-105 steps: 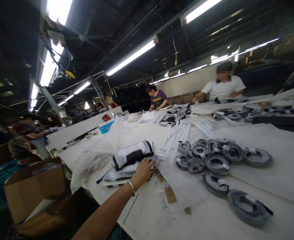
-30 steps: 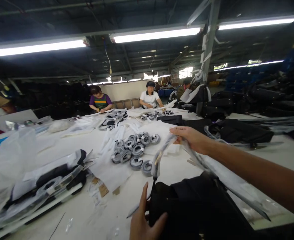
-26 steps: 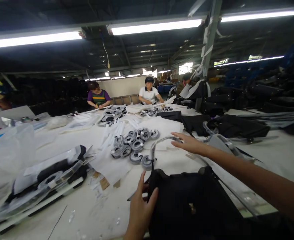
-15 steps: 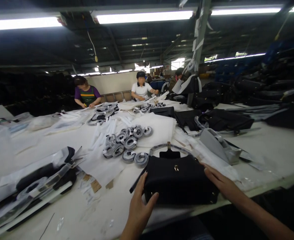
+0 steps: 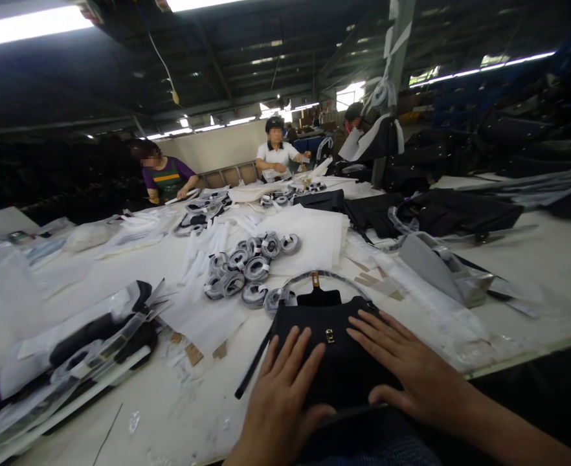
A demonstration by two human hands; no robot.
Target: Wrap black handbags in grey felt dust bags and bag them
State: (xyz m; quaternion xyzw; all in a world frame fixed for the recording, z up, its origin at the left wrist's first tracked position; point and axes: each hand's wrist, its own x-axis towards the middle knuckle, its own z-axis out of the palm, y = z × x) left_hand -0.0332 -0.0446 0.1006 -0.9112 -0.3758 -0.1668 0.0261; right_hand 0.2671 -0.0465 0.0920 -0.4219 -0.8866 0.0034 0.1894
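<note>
A black handbag (image 5: 331, 327) with a small gold clasp lies flat on the white table (image 5: 533, 259) right in front of me, its plastic-wrapped handle arching away from me. My left hand (image 5: 280, 401) rests flat on the bag's left half, fingers spread. My right hand (image 5: 406, 369) lies flat on the right half, fingers stretched toward the clasp. Neither hand grips anything. A thin black strap (image 5: 251, 369) runs out from the bag's left side.
Several coiled grey straps (image 5: 246, 265) lie beyond the bag on white sheets. Plastic-wrapped black goods (image 5: 86, 343) are stacked at left. A grey bag piece (image 5: 441, 272) and black bags (image 5: 460, 210) sit at right. Other people (image 5: 276, 152) work at the far end.
The black bag has been laid flat near the table edge. My right hand let go of the wrapped handle, and both hands moved onto the bag's face, palms down.
</note>
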